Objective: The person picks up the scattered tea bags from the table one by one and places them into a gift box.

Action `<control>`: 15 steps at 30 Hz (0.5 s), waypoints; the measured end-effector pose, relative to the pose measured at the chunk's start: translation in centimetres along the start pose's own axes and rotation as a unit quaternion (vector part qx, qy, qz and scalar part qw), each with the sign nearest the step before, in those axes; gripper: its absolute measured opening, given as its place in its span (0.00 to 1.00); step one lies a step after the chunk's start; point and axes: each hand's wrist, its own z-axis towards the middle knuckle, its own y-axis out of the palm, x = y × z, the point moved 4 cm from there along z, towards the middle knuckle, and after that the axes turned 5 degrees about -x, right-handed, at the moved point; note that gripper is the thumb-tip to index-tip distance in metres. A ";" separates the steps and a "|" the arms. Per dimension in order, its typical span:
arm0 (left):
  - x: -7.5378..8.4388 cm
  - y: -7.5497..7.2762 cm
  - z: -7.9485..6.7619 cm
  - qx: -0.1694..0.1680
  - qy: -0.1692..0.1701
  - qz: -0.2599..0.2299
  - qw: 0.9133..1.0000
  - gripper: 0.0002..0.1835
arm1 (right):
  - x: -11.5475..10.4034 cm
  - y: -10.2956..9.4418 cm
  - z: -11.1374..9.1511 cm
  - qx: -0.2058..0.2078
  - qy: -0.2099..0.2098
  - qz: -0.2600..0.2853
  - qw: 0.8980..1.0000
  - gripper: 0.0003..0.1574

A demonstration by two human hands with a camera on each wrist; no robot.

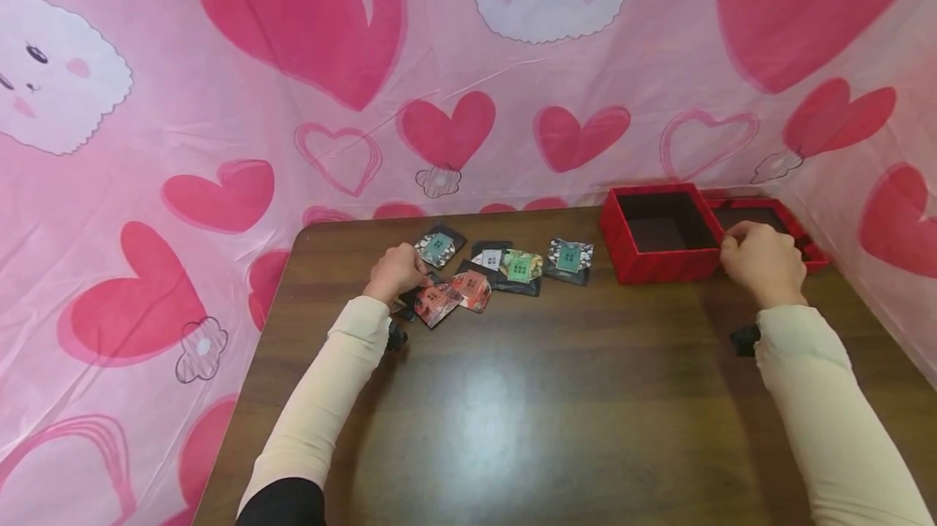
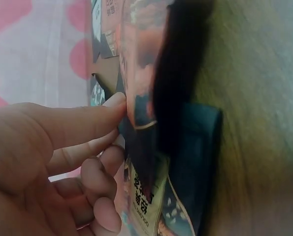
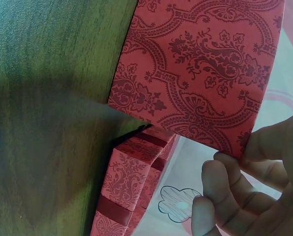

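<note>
In the head view my left hand point(image 1: 398, 272) is at the left end of a cluster of small printed sachets. Its thumb and fingers pinch the edge of an orange-red sachet point(image 2: 142, 64), which stands tilted up in the left wrist view. Below that sachet lies another with a cream label point(image 2: 145, 199), and a dark sachet end point(image 2: 200, 147) shows beside it. At the right, my right hand point(image 1: 764, 263) grips the near right top corner of an open red box point(image 1: 673, 267), thumb and forefinger on its patterned wall point(image 3: 205, 64).
A red lid point(image 3: 124, 184) with a darker band lies behind the right hand, beside the box. More sachets lie on the wooden table point(image 1: 586, 396): a teal-labelled one point(image 1: 569, 256), a green one point(image 1: 521, 267), and another point(image 1: 439, 246) at the back. Pink heart-print cloth point(image 1: 512, 79) hangs behind.
</note>
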 end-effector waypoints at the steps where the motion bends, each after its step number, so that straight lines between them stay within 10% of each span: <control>1: 0.0 0.1 0.0 -0.005 -0.001 -0.003 1.000 0.10 | 0.0 0.0 0.0 0.001 -0.001 0.000 1.000 0.23; 15: 0.7 -1.2 -0.6 -0.033 0.056 -0.077 0.995 0.06 | 0.0 -0.1 0.0 -0.001 0.001 0.001 1.000 0.23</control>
